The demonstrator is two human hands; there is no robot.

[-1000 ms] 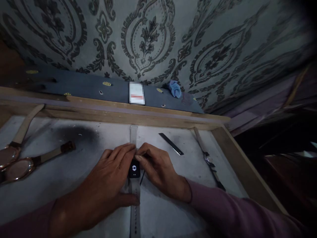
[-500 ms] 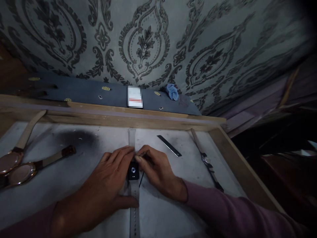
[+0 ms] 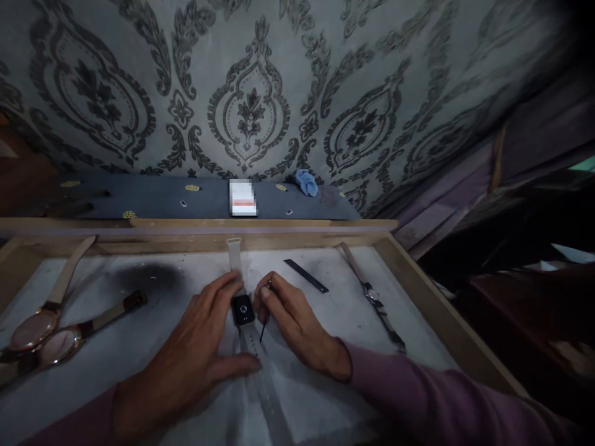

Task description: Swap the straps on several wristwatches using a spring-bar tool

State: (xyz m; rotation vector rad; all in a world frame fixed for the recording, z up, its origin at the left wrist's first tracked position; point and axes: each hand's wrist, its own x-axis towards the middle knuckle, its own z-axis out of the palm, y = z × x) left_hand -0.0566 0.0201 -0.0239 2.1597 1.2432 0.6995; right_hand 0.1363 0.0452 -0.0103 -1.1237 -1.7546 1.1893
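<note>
A smartwatch [image 3: 243,310] with a dark face and a pale strap lies in the wooden tray, its underside sensor facing up. My left hand [image 3: 186,353] steadies it, with the fingertips on the upper strap [image 3: 234,253] beside the case and the thumb over the lower strap [image 3: 253,341]. Just right of the case, my right hand [image 3: 290,316] is closed around a thin dark pointed tool [image 3: 264,329], whose tip points down. A gap separates these fingers from the watch. The tool's upper part is mostly hidden in the hand.
A dark flat blade [image 3: 305,275] lies beyond my right hand. At right is a small wristwatch [image 3: 372,294]; two larger wristwatches [image 3: 35,330] lie at left. The wooden tray's rim [image 3: 279,230] borders the work. Behind it stand a lit phone [image 3: 243,198] and a crumpled blue cloth [image 3: 307,183].
My right hand has drawn back slightly from the watch with the tool. The watch has turned a little, its lower strap now slanting right. The whole view has shifted.
</note>
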